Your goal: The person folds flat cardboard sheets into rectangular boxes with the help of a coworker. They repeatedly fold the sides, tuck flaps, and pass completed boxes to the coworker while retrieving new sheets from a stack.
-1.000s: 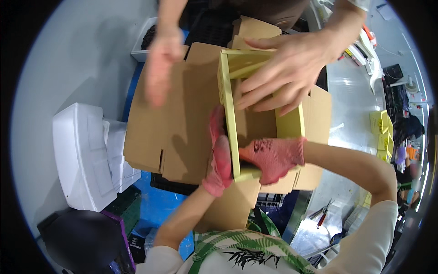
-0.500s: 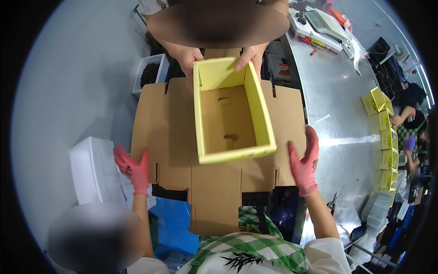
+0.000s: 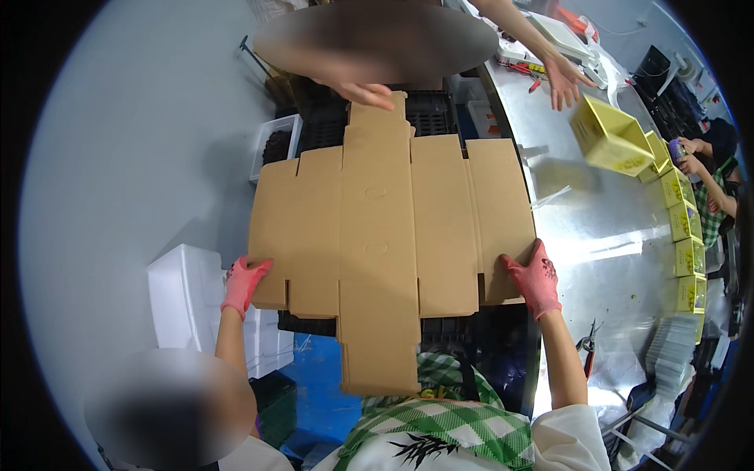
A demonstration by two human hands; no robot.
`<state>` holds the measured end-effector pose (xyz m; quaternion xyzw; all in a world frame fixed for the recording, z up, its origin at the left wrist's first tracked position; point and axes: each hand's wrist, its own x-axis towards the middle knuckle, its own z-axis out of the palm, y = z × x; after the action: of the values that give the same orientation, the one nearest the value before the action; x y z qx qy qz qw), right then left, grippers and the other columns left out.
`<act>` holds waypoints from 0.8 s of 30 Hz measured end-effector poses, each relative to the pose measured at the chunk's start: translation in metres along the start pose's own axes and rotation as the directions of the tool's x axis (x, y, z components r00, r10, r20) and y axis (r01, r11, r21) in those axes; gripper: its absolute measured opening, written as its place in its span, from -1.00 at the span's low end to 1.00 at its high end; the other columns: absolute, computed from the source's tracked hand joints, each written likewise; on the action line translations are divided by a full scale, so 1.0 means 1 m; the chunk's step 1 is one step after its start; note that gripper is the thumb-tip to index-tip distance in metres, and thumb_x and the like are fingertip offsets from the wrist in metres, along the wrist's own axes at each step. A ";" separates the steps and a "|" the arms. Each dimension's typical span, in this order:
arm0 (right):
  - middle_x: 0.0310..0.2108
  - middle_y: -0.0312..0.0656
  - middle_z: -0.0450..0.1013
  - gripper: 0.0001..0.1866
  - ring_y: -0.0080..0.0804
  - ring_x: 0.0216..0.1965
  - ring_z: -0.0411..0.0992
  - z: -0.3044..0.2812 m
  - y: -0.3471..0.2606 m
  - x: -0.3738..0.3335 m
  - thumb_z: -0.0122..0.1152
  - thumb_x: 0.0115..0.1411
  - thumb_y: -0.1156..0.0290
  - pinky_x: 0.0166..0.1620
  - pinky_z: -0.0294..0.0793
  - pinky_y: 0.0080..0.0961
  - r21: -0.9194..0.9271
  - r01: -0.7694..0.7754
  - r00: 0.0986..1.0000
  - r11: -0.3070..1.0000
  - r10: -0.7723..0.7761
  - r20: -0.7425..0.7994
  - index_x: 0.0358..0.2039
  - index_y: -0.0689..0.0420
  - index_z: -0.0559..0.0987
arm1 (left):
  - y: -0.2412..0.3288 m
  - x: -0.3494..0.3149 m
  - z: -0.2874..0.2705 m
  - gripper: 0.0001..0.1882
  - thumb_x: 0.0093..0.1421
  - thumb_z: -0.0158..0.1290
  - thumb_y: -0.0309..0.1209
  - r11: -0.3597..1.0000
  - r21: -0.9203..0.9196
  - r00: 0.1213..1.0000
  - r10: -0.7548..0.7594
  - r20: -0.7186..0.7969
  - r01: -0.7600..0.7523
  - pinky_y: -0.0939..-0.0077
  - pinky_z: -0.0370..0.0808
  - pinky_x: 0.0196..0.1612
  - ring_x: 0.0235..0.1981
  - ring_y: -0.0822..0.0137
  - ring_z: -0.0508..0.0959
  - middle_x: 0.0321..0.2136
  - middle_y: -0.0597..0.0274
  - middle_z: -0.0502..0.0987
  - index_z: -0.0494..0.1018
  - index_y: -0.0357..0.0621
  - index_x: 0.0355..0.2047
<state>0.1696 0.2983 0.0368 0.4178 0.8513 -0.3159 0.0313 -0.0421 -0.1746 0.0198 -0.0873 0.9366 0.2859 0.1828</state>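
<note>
A flat, unfolded cardboard box blank (image 3: 377, 228) with creases and flaps lies in front of me on black crates. My left hand (image 3: 246, 283), in a pink glove, grips its left edge near the lower corner, thumb on top and the other fingers partly hidden. On the opposite edge, my right hand (image 3: 536, 281), gloved alike, holds the lower right corner with its thumb over the board. A co-worker's bare hand (image 3: 562, 80) is spread beside a tilted yellow open box (image 3: 611, 137) above the metal table. Their other hand (image 3: 365, 94) is over the blank's far flap.
The metal table (image 3: 585, 275) runs along my right, with a row of yellow boxes (image 3: 686, 216), pruning shears (image 3: 587, 345) and clear plastic containers (image 3: 670, 345). White foam boxes (image 3: 188, 290) stand left; a white bin (image 3: 275, 145) is farther off. Another person works at far right.
The yellow box has gone from above the blank to the table side, leaving the co-worker's grasp. My hands, formerly spread beside the blank, have closed on its edges.
</note>
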 end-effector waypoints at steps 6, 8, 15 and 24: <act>-0.04 -0.02 0.40 -0.33 -0.07 -0.03 0.43 0.011 -0.014 -0.002 0.40 -0.02 0.20 -0.03 0.42 -0.27 -0.164 0.097 0.971 0.982 -0.130 -0.202 0.02 0.19 0.30 | -0.003 0.002 0.003 -0.31 -0.10 0.29 -0.01 0.983 0.181 0.959 0.064 -0.277 -0.013 0.40 0.45 -0.06 -0.07 0.18 0.54 -0.14 -0.01 0.56 0.47 -0.29 -0.07; -0.04 -0.04 0.41 -0.41 -0.06 -0.03 0.43 0.008 -0.031 -0.011 0.38 -0.01 0.30 -0.03 0.42 -0.27 -0.173 0.153 0.960 0.973 -0.188 -0.207 -0.03 0.18 0.31 | -0.013 0.003 0.001 -0.27 -0.12 0.29 0.01 0.972 0.231 0.930 0.121 -0.347 -0.040 0.38 0.45 -0.05 -0.05 0.15 0.53 -0.11 -0.03 0.55 0.45 -0.28 -0.05; -0.06 0.08 0.45 -0.53 0.03 -0.02 0.44 0.013 -0.021 -0.003 0.21 0.12 0.51 0.00 0.43 -0.23 0.165 0.305 0.951 0.938 -0.290 -0.107 0.03 0.21 0.29 | 0.007 -0.002 0.011 0.05 -0.20 0.30 0.13 0.955 0.243 0.961 -0.104 -0.255 0.168 0.32 0.29 0.16 0.16 0.08 0.34 0.15 -0.08 0.32 0.18 -0.19 0.20; -0.09 0.13 0.46 -0.52 0.07 -0.04 0.45 0.016 -0.010 0.026 0.17 0.17 0.50 0.00 0.43 -0.26 0.323 0.348 0.933 0.880 -0.358 -0.028 0.08 0.20 0.27 | -0.059 0.012 -0.022 -0.03 -0.04 0.16 0.22 0.963 -0.172 0.961 -0.165 0.224 0.205 0.37 0.37 0.07 0.03 0.15 0.48 0.01 -0.01 0.47 0.30 -0.40 0.12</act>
<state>0.1422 0.3029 0.0212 0.2500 0.8493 -0.4578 -0.0815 -0.0440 -0.2362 0.0017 -0.1619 0.8678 0.3647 0.2962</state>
